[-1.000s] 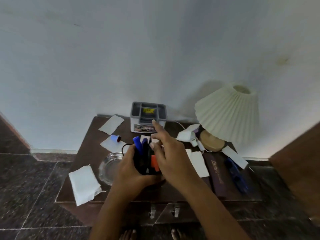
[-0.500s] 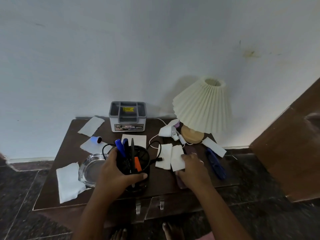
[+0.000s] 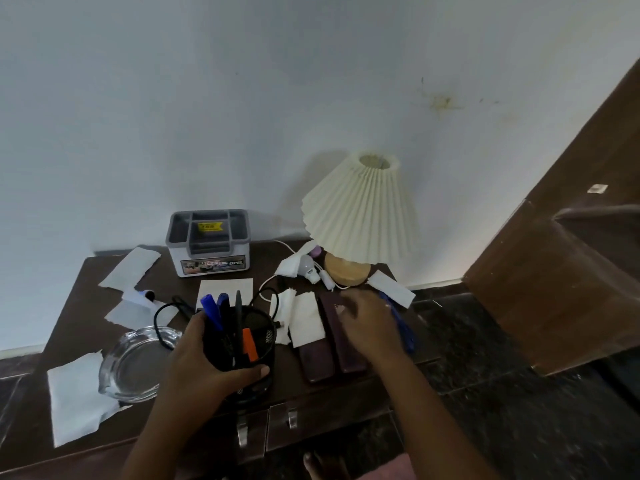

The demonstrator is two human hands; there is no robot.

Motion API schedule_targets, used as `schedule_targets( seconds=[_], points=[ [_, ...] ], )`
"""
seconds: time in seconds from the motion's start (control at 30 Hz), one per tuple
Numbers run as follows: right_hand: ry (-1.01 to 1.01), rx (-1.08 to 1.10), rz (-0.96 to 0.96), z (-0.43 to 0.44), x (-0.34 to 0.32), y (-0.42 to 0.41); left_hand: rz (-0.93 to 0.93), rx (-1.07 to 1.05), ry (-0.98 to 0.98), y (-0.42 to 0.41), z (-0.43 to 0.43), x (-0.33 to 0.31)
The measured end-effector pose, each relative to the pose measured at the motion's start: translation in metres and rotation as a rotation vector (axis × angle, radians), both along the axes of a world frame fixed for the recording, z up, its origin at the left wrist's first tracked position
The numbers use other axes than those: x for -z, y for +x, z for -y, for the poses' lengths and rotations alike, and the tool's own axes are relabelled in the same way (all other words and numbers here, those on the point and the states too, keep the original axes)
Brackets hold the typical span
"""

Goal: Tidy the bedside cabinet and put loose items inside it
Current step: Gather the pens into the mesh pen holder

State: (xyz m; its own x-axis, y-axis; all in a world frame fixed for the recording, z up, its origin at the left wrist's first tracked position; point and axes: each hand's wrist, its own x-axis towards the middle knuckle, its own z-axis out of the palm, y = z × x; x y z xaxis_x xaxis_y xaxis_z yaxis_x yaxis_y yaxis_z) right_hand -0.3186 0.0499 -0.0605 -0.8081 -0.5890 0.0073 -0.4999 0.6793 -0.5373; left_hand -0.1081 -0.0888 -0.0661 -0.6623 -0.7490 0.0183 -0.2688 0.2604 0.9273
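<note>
The dark wooden bedside cabinet [image 3: 79, 299] is littered with loose items. My left hand [image 3: 197, 362] grips a black mesh pen holder [image 3: 266, 336] near the front edge; it contains blue markers, a black pen and an orange item. My right hand [image 3: 367, 323], blurred, hovers over two dark maroon cases [image 3: 318, 362] with fingers loosely spread and nothing in them. A blue pen [image 3: 403, 327] lies just right of that hand. Torn white papers [image 3: 306, 323] lie between the holder and the cases.
A glass ashtray [image 3: 135, 365] and a white paper [image 3: 76, 400] sit front left. A grey organiser box [image 3: 207, 240] and a pleated lamp [image 3: 360, 213] stand at the back. A black cable [image 3: 162, 317] loops by the holder. Two door handles [image 3: 242, 433] show below. Brown furniture [image 3: 554, 271] stands right.
My right hand left the pen holder and moved right, onto the maroon cases and then further toward the blue pen. My left hand kept its grip on the holder.
</note>
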Motion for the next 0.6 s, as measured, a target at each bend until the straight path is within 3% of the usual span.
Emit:
schedule_targets(
  seconds=[0.13,0.33,0.6],
  points=[
    [0.072,0.241,-0.050,-0.039,0.000,-0.055,-0.020,0.045,-0.015,-0.012,-0.013,0.001],
    [0.116,0.152,0.117,-0.052,0.024,-0.082,-0.018,0.109,-0.008,-0.028,-0.031,-0.001],
    [0.102,0.070,0.091,-0.045,0.030,-0.082,0.002,0.104,-0.033,-0.029,-0.032,-0.005]
  ],
)
